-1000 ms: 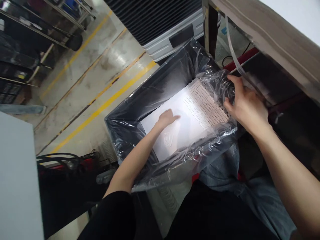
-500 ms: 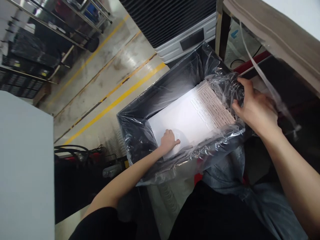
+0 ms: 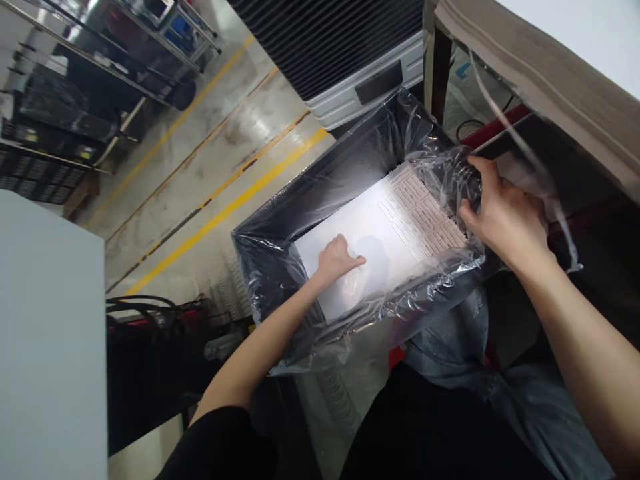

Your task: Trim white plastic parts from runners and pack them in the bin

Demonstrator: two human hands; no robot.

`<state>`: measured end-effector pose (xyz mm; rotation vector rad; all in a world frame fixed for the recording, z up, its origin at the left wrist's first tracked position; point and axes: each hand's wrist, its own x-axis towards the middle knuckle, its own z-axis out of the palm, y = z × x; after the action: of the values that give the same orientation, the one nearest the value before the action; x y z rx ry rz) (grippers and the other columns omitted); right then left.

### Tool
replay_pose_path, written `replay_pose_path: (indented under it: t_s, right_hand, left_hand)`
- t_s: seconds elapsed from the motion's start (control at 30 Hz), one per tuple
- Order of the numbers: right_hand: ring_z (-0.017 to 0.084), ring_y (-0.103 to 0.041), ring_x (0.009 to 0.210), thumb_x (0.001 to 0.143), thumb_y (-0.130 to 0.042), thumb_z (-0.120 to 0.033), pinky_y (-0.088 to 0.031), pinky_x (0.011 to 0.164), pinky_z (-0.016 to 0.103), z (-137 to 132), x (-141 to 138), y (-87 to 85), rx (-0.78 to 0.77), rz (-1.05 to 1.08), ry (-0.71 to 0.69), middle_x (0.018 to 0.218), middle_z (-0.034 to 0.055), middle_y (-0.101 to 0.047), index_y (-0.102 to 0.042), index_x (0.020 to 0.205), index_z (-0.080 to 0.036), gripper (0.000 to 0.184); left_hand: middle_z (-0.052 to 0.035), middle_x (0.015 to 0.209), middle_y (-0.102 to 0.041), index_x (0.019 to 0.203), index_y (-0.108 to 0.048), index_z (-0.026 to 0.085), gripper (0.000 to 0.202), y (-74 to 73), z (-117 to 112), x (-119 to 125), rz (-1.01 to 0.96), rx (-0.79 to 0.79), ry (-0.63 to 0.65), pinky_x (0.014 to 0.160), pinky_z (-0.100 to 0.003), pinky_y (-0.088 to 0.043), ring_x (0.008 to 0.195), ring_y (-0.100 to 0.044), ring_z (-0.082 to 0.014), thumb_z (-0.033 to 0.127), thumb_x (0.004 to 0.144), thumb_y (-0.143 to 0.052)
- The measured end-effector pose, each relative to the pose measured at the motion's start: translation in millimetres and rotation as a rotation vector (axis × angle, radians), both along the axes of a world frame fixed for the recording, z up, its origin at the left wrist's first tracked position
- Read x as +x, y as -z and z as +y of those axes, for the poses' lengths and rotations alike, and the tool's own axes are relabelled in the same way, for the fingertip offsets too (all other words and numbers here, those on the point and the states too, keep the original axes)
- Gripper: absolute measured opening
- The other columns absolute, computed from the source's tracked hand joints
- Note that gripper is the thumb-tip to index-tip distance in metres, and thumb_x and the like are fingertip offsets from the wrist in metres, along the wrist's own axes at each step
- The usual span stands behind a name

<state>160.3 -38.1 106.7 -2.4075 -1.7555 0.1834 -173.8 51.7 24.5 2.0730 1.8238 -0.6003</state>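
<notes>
A black bin [image 3: 320, 187] lined with a clear plastic liner [image 3: 435, 143] stands before me. Inside lies a flat white sheet [image 3: 370, 220]; at its right end is a pinkish-beige panel [image 3: 420, 207] with a pattern of cut slots. My left hand [image 3: 336, 259] is over the left part of the white sheet, fingers curled and thumb sticking out. Something pale and see-through shows under it, too unclear to name. At the bin's right end, my right hand [image 3: 505, 207] has thumb and forefinger around the bunched liner; its other fingers are partly hidden.
A table with a layered edge [image 3: 540, 80] overhangs at upper right, a loose strip [image 3: 525, 153] hanging from it. Behind the bin is a ribbed black surface [image 3: 330, 47]. A white panel [image 3: 50, 333] stands at left. Shelving [image 3: 65, 113] and yellow floor lines [image 3: 225, 213] lie beyond.
My left hand has moved a little up and away from me over the white sheet, and a pale patch now shows below it. My right hand stays at the liner.
</notes>
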Motion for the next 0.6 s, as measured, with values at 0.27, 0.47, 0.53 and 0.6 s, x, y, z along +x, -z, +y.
replay_pose_path:
  t_s: [0.27,0.47,0.53,0.6]
  right_hand:
    - [0.034,-0.072,0.088,0.099,-0.054,-0.034,-0.052,0.074,0.041,0,2,0.2,0.053,0.045,-0.02,0.108,0.0171,-0.074,-0.041,0.166,-0.019,0.07]
    - [0.033,-0.072,0.082,0.1,-0.053,-0.035,-0.053,0.071,0.041,0,2,1.4,0.026,0.022,-0.011,0.107,0.0153,-0.075,-0.04,0.166,-0.022,0.069]
    - [0.034,-0.072,0.083,0.101,-0.052,-0.035,-0.053,0.071,0.042,0,2,-0.5,0.019,0.026,-0.016,0.109,0.0178,-0.076,-0.039,0.166,-0.02,0.069]
    - [0.035,-0.072,0.083,0.102,-0.051,-0.036,-0.053,0.072,0.044,0,1,-1.6,-0.001,0.019,-0.011,0.109,0.0199,-0.076,-0.038,0.167,-0.02,0.068]
  left_hand:
    - [-0.0116,0.138,-0.068,0.136,-0.056,0.023,0.053,7.2,64,24,-0.209,0.135,0.146,0.114,-0.045,-0.05,0.133,-0.06,-0.0334,0.029,0.086,-0.071]
    - [-0.0214,0.158,-0.049,0.158,-0.042,0.01,0.078,31.6,80,19,-0.244,0.196,0.147,0.129,-0.048,-0.036,0.148,-0.046,-0.0353,0.004,0.081,-0.054]
    - [-0.0216,0.16,-0.048,0.16,-0.042,0.009,0.08,41.4,85,15,-0.244,0.174,0.147,0.129,-0.047,-0.035,0.149,-0.045,-0.0354,0.003,0.081,-0.053]
    - [-0.0154,0.167,-0.044,0.16,-0.046,0.016,0.08,49.6,90,13,-0.259,0.138,0.175,0.13,-0.046,-0.035,0.152,-0.043,-0.0338,0.004,0.082,-0.053]
